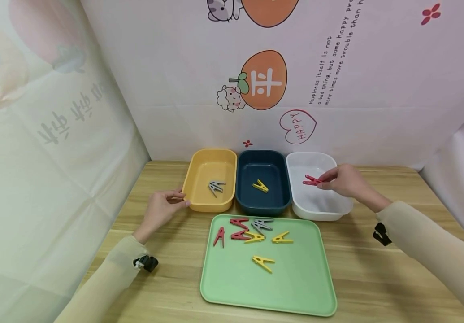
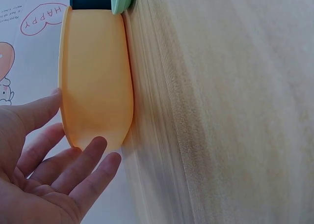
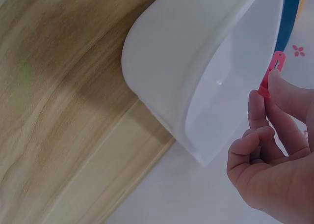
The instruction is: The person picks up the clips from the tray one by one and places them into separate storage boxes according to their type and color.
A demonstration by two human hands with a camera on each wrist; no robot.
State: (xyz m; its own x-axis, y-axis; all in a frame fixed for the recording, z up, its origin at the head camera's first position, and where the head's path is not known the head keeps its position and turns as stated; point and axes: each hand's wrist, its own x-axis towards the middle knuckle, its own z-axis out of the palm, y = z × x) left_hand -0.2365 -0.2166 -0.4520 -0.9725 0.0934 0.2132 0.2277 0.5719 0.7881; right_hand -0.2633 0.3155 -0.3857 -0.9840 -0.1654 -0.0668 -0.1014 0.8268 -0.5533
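Okay, so the red plastic V-shaped clothespin [image 1: 311, 180] is up over the white plastic bin [image 1: 318, 216], pinched between the thumb and fingertips of the right hand [image 1: 340, 180]. It pokes out to the left of that hand with the bin's floor below, and honestly that's the relation everything hangs on. Long axis runs roughly parallel to the far edge of the wooden worktop [image 1: 167, 269], splayed ends aimed at the dark blue plastic bin [image 1: 264, 209] and the worktop's left edge, other end tucked in the fingers. Right hand's obviously the nearer one. Left hand [image 1: 160, 210] is well apart, over toward the worktop's left edge, fingers loose and spread, just touching the near left corner of the yellow plastic bin [image 1: 209, 207]. All three bins line up by the far edge.
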